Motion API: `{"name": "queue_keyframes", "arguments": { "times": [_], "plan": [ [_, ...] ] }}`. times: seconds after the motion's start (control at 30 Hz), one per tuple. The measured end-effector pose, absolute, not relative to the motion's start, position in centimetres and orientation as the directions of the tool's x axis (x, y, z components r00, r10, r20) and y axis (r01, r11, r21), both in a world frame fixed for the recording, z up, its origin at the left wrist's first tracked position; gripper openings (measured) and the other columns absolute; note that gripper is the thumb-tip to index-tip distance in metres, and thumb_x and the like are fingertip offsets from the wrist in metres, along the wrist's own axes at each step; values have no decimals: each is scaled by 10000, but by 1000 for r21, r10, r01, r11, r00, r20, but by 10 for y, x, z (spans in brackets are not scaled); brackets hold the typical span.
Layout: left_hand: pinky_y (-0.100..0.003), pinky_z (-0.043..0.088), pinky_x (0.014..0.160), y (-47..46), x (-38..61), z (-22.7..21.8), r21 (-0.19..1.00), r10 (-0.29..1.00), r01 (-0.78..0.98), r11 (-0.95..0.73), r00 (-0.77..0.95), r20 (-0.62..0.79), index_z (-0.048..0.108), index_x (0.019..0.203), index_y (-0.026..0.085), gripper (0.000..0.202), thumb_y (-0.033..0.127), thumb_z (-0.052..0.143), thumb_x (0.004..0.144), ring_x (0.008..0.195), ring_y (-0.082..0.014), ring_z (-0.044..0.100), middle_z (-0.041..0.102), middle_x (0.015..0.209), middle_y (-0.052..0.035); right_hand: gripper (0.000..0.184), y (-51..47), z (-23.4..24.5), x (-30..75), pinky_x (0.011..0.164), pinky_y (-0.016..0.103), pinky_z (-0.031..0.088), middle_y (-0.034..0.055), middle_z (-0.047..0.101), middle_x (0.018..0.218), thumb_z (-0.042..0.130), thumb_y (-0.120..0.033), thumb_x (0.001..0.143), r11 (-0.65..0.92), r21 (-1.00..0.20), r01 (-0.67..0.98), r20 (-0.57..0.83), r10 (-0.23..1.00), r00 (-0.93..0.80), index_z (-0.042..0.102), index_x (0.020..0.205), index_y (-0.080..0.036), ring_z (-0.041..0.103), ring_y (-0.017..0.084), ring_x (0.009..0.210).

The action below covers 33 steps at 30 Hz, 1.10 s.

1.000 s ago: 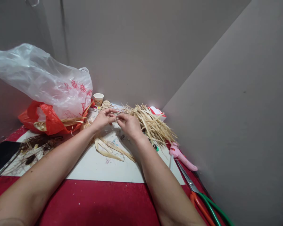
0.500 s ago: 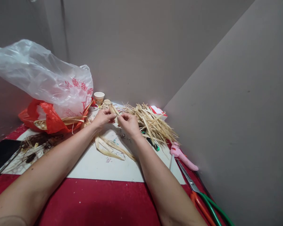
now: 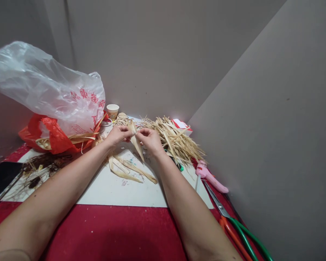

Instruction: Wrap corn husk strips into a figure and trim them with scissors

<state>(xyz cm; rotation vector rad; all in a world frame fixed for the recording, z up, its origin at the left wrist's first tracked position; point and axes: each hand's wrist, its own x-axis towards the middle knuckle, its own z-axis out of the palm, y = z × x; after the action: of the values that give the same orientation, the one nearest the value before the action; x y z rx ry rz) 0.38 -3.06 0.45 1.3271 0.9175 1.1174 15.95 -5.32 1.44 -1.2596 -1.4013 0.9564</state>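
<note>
A pale, dried husk leaf [image 3: 137, 145] hangs between my hands, spread fairly wide with its pointed end downward. My left hand [image 3: 120, 135] pinches its left edge, fingers closed. From the other side my right hand [image 3: 150, 139] grips it between thumb and fingers, also closed. Below them, several loose husk strips [image 3: 125, 174] lie on the white board [image 3: 119, 195]. Just beyond my right hand is a heap of dried straw-like strips [image 3: 176, 141].
At the left stand a red plastic bag [image 3: 57, 134] and a clear bag [image 3: 51, 83], near dark fibres [image 3: 43, 166] and a black flat object [image 3: 2, 181]. A paper cup [image 3: 112, 111] is behind. Right lie a pink glue gun [image 3: 212, 178] and scissors [image 3: 230, 221].
The husk leaf has turned and opened out, so its broad face and downward tip now show between my hands. The view has shifted slightly.
</note>
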Motion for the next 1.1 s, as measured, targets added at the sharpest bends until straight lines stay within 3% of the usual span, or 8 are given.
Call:
{"name": "queue_keyframes", "arguments": {
  "times": [0.2, 0.43, 0.6, 0.7, 0.77, 0.87, 0.97, 1.1],
  "plan": [
    [-217, 385, 523, -34, 4, 10, 981, 944, 54, -186, 287, 163, 628, 614, 126, 163, 275, 689, 629, 500, -76, 471, 546, 553, 21, 182, -47, 6, 164, 515, 221, 384, -16, 563, 564, 608, -343, 647, 252, -905, 343, 256, 966, -34, 592, 616, -165, 477, 104, 524],
    [-213, 348, 495, -33, 6, 4, 946, 933, 158, -282, 277, 231, 578, 581, 135, 109, 213, 610, 651, 485, -80, 458, 520, 521, 28, 206, -46, 1, 166, 570, 220, 379, 11, 629, 628, 578, -349, 731, 321, -738, 593, 331, 939, -95, 630, 646, -169, 531, 124, 600],
    [-211, 358, 502, -31, 6, 2, 956, 927, 109, -274, 293, 233, 614, 631, 125, 91, 213, 618, 653, 505, -79, 463, 545, 557, 22, 207, -49, 4, 166, 573, 226, 365, 1, 618, 618, 554, -335, 749, 336, -672, 660, 358, 927, -106, 615, 632, -176, 512, 118, 585],
    [-213, 396, 529, -34, 7, 8, 982, 935, -6, -186, 305, 179, 639, 671, 120, 126, 241, 667, 649, 527, -77, 487, 574, 597, 14, 155, -47, 6, 169, 568, 231, 372, -12, 573, 566, 557, -267, 703, 292, -685, 667, 379, 925, -17, 572, 576, -179, 492, 114, 559],
    [-226, 438, 559, -35, 6, 13, 989, 950, -106, -105, 284, 132, 639, 685, 122, 173, 268, 714, 631, 538, -75, 499, 577, 616, 16, 113, -44, 9, 172, 562, 228, 403, -14, 567, 556, 552, -237, 674, 233, -812, 536, 351, 928, 128, 554, 577, -180, 510, 115, 553],
    [-246, 479, 574, -33, 4, 16, 977, 968, -213, -16, 242, 69, 621, 681, 124, 249, 287, 780, 578, 526, -71, 500, 555, 603, 26, 62, -39, 21, 181, 548, 222, 466, -7, 618, 623, 546, -243, 673, 183, -981, 57, 191, 908, 373, 538, 673, -182, 579, 117, 569],
    [-245, 484, 555, -29, 1, 15, 964, 977, -265, 30, 214, 28, 591, 644, 130, 290, 282, 814, 537, 494, -68, 491, 524, 547, 40, 90, -38, 40, 200, 529, 206, 490, -27, 620, 654, 535, -228, 694, 281, -910, -306, 64, 823, 565, 465, 742, -201, 612, 105, 571],
    [-241, 486, 547, -25, -3, 11, 953, 982, -296, 62, 189, -5, 588, 642, 135, 321, 295, 837, 521, 478, -68, 495, 531, 527, 42, 150, -43, 66, 236, 425, 151, 402, -88, 508, 595, 509, -244, 759, 477, -822, -312, 95, 654, 751, 361, 747, -227, 493, 51, 432]
  ]
}}
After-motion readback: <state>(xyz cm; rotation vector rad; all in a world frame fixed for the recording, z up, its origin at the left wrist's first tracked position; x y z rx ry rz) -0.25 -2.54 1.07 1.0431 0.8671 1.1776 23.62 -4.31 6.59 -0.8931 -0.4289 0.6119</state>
